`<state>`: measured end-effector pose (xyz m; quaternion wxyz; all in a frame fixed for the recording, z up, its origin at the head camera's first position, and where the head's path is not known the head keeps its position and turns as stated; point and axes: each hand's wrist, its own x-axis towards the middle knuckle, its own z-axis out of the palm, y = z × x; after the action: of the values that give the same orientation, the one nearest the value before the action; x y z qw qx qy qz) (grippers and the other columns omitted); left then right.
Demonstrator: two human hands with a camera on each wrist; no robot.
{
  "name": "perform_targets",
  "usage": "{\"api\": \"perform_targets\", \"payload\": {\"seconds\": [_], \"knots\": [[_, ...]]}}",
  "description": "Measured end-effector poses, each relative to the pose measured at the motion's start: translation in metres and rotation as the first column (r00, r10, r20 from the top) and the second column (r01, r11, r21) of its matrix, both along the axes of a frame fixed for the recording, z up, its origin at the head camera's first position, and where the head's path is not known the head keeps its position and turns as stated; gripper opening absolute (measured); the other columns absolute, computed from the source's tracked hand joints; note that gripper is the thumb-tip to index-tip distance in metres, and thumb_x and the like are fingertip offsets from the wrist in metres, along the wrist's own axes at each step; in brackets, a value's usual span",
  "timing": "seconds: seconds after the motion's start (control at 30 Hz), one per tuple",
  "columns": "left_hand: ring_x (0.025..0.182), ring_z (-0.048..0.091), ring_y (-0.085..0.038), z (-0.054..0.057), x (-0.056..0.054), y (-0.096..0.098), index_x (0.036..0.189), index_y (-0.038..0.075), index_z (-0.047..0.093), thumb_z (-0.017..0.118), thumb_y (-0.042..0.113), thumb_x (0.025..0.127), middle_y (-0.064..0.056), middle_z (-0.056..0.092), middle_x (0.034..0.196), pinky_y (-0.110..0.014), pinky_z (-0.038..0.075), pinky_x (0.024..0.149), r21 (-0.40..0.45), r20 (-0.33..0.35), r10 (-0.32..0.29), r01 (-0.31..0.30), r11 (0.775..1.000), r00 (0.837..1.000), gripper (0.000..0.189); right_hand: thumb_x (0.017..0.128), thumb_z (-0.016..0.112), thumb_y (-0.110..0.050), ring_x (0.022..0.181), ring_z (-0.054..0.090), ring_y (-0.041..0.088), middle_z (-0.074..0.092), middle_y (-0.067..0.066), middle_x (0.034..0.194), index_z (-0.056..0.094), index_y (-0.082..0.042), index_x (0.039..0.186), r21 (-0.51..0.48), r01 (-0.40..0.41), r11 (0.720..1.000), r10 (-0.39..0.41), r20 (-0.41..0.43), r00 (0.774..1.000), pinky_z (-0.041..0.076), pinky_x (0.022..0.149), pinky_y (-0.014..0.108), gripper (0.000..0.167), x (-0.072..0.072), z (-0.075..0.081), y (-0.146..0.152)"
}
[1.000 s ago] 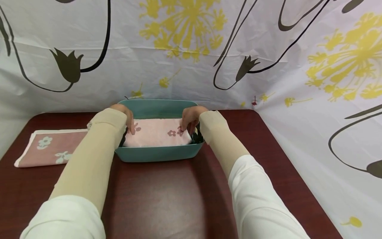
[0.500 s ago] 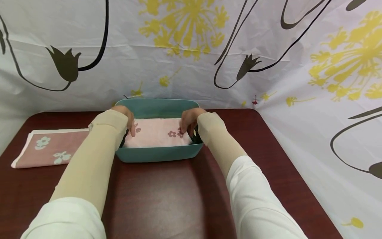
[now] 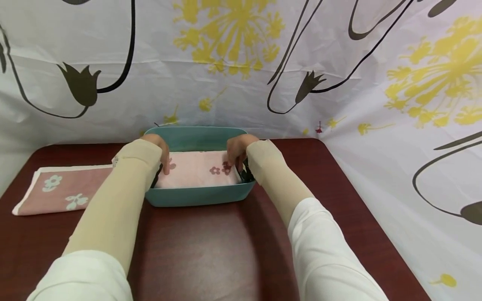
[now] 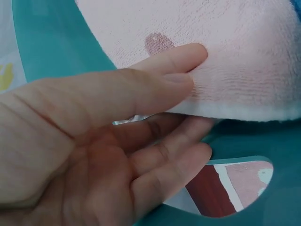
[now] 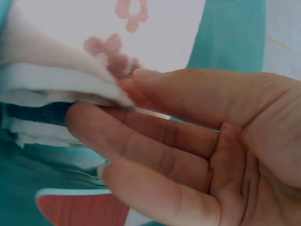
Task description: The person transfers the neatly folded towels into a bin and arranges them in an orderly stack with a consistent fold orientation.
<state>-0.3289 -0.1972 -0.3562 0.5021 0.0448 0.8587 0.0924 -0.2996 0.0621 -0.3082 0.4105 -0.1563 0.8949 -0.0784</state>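
A folded light pink towel (image 3: 199,169) with darker pink flowers lies inside a teal plastic basket (image 3: 199,198). At its left end my left hand (image 3: 161,150) pinches the towel's edge. In the left wrist view the thumb and index finger lie on top, with the other fingers below the white hem. My right hand (image 3: 239,147) pinches the right end, thumb above and fingers beneath, as the right wrist view shows. Under the towel there, a dark blue cloth (image 5: 40,113) and a white cloth edge (image 5: 42,134) peek out. The rest of what lies beneath is hidden.
Left of the basket, a deeper pink folded towel (image 3: 64,188) with pale flowers lies on the dark red-brown table (image 3: 199,251). My left forearm covers part of it. A white curtain (image 3: 226,100) with flower prints hangs behind the table and along its right side.
Both hands stay at the towel's ends in the basket, with barely any motion. The head view shifts slightly.
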Motion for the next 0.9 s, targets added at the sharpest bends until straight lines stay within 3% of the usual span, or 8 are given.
{"api": "perform_targets", "payload": {"seconds": [0.13,0.23,0.3,0.47,0.57,0.63,0.8,0.9], "knots": [[0.123,0.037,-0.034,0.005,0.004,0.000,0.109,0.011,0.068,0.082,0.039,0.064,-0.025,0.037,0.137,-0.037,0.042,0.088,-0.052,-0.074,-0.035,0.032,0.998,0.997,0.056,0.090,0.058,-0.017,0.077,0.066,0.021,0.069,0.011,0.085,0.069,-0.006,0.099,0.016,-0.025,1.000,0.026,-0.039,0.999,0.049,0.064,0.028,0.018,0.004,0.010,0.002],[0.119,0.041,-0.033,0.012,0.014,0.002,0.110,0.011,0.068,0.079,0.040,0.068,-0.025,0.040,0.134,-0.037,0.042,0.087,-0.070,-0.123,-0.086,0.078,0.994,0.989,0.052,0.090,0.057,-0.019,0.080,0.066,0.021,0.069,0.010,0.086,0.069,-0.006,0.100,0.012,-0.032,0.999,0.032,-0.054,0.998,0.046,0.062,0.028,0.020,0.006,0.016,0.005],[0.117,0.042,-0.033,0.009,0.009,0.000,0.110,0.011,0.068,0.078,0.040,0.069,-0.026,0.042,0.133,-0.037,0.042,0.087,-0.075,-0.122,-0.094,0.085,0.994,0.988,0.051,0.091,0.057,-0.019,0.080,0.066,0.020,0.069,0.010,0.086,0.069,-0.006,0.102,-0.002,-0.035,0.999,0.035,-0.058,0.998,0.048,0.063,0.028,0.021,0.007,0.019,0.008],[0.117,0.041,-0.039,-0.034,-0.046,-0.019,0.105,0.016,0.070,0.083,0.048,0.055,-0.026,0.042,0.132,-0.041,0.045,0.081,-0.074,-0.067,-0.098,0.093,0.993,0.993,0.061,0.091,0.057,-0.015,0.079,0.066,0.022,0.068,0.012,0.088,0.065,-0.004,0.109,-0.064,0.009,0.998,-0.012,-0.046,0.999,0.052,0.069,0.033,0.023,0.010,0.023,0.016],[0.118,0.039,-0.042,-0.042,-0.057,-0.023,0.106,0.016,0.069,0.080,0.055,0.054,-0.028,0.039,0.134,-0.042,0.046,0.078,-0.102,-0.087,-0.159,0.150,0.983,0.983,0.066,0.092,0.056,-0.012,0.080,0.066,0.023,0.068,0.013,0.089,0.063,-0.003,0.114,-0.100,0.041,0.994,-0.044,-0.031,0.999,0.052,0.071,0.035,0.025,0.013,0.024,0.021],[0.119,0.038,-0.042,-0.026,-0.039,-0.017,0.109,0.015,0.068,0.079,0.055,0.059,-0.027,0.039,0.134,-0.043,0.046,0.080,-0.118,-0.123,-0.177,0.162,0.980,0.977,0.065,0.092,0.055,-0.012,0.081,0.066,0.022,0.068,0.012,0.090,0.062,-0.003,0.116,-0.117,0.035,0.992,-0.039,-0.034,0.999,0.052,0.071,0.034,0.026,0.015,0.025,0.024],[0.121,0.036,-0.043,0.049,0.041,0.012,0.117,0.008,0.064,0.066,0.033,0.085,-0.025,0.045,0.130,-0.042,0.042,0.089,-0.085,-0.166,-0.226,0.215,0.973,0.960,0.040,0.093,0.054,-0.011,0.082,0.066,0.022,0.068,0.013,0.092,0.060,-0.002,0.119,-0.161,-0.004,0.987,-0.006,-0.061,0.998,0.052,0.071,0.034,0.028,0.021,0.027,0.030],[0.122,0.036,-0.043,0.070,0.064,0.018,0.120,0.005,0.061,0.054,0.014,0.093,-0.025,0.047,0.128,-0.041,0.040,0.092,-0.042,-0.156,-0.305,0.302,0.952,0.940,0.030,0.093,0.054,-0.011,0.083,0.066,0.023,0.068,0.014,0.093,0.059,-0.001,0.120,-0.183,-0.014,0.983,0.000,-0.078,0.997,0.052,0.071,0.034,0.029,0.026,0.029,0.033]]}}
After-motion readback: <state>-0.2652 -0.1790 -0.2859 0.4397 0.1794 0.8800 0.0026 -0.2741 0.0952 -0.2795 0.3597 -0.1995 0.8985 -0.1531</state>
